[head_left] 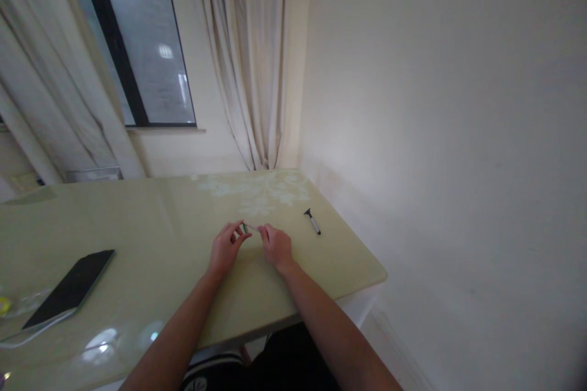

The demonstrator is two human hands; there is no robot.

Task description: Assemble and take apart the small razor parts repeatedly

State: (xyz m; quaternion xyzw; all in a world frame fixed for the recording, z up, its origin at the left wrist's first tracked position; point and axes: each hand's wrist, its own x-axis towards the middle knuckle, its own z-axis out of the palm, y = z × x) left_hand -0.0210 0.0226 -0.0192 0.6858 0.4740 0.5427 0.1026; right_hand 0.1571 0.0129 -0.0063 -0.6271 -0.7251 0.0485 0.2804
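Observation:
My left hand [224, 247] is closed in a pinch on a small dark piece [246, 228], held upright between thumb and forefinger; its kind is too small to make out. A thin pale stick [252, 228] runs from my right hand [277, 245], closed around its near end, to the dark piece. The stick's far tip meets or lies close to the top of that piece; I cannot tell which. Both hands are just above the glossy table. To the right of my right hand, a razor [313, 222] with a dark head and grey handle lies on the tabletop.
The pale green table [160, 226] has a rounded right corner beside a white wall [435, 134]. At left lie a dark flat tablet-like object [71, 287], a white cable [39, 331] and clear plastic with a yellow item [4, 305]. Curtains [252, 55] and a window stand behind.

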